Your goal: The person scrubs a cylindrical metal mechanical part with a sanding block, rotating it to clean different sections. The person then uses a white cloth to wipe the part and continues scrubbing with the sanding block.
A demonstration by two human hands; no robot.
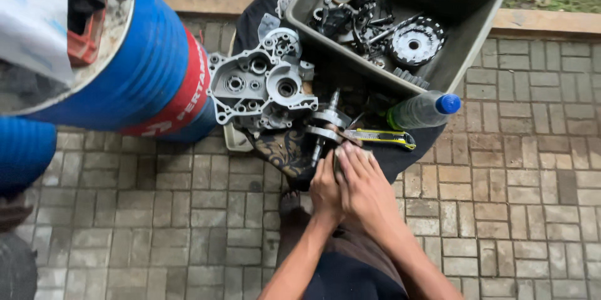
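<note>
Both hands are seen low in the view, at about six o'clock, pressed side by side over the lower end of a metal crankshaft [325, 126]. The left hand [325, 190] is laid against the right hand [362, 181], and the fingers [352, 155] of the right are bent forward over the crankshaft's lower shaft; whether either set of fingers is actually closed around the shaft cannot be told, since the contact is hidden under the hands. The crankshaft is stood nearly upright on a dark cloth [400, 157], with its round webs just above the fingertips. At ten o'clock from the hands, a grey engine case [260, 87] with several round bearing holes is rested on the same cloth, just beside the crankshaft. At two o'clock from the hands, a yellow utility knife [382, 138] is laid flat, and just beyond it a clear plastic bottle [422, 110] with a blue cap is lying on its side. At twelve to one o'clock, a grey plastic tub [466, 31] is filled with gears, a toothed clutch basket and other dark oily parts. At nine to ten o'clock, a blue drum [141, 68] with a red band is lying tilted. Everything is set on a floor of grey paving bricks [156, 212].
</note>
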